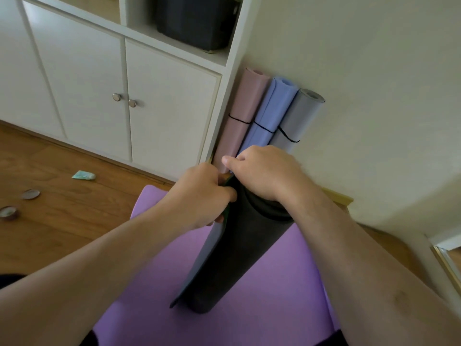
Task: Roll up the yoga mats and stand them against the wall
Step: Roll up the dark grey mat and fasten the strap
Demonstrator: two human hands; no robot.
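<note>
Head view shows your left hand (202, 196) and right hand (262, 176) gripping the top of the dark mat (234, 258), upright at centre frame on the purple mat (287, 283). Its outer flap looks loose, so tighten the roll, then stand it by the three rolled mats (264, 113) at the wall.

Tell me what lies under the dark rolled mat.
The dark rolled mat stands upright on a flat purple mat. The floor under that mat is covered.
</note>
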